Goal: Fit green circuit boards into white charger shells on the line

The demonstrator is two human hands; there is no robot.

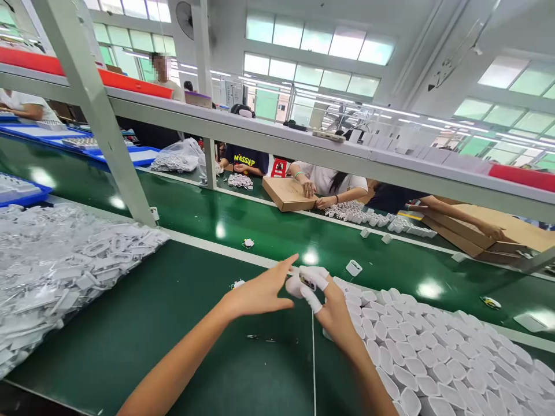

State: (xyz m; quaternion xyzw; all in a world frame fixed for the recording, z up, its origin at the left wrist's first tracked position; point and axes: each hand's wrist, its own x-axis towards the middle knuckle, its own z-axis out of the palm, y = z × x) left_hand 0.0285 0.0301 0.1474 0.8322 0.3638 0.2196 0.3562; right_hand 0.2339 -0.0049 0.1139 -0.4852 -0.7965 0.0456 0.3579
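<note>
While the left hand (267,288) spreads empty, the right hand (332,309) pinches a casing (307,281) (white, open-faced) between thumb and fingers.

Your 2 forearms reach forward, converging near the middle. Your left hand (269,289) is open, its thumb and fingers spread, pointing right. Your right hand (330,297) curls its fingers in a grip, white coverings on at least 2 fingertips (311,300).
</note>
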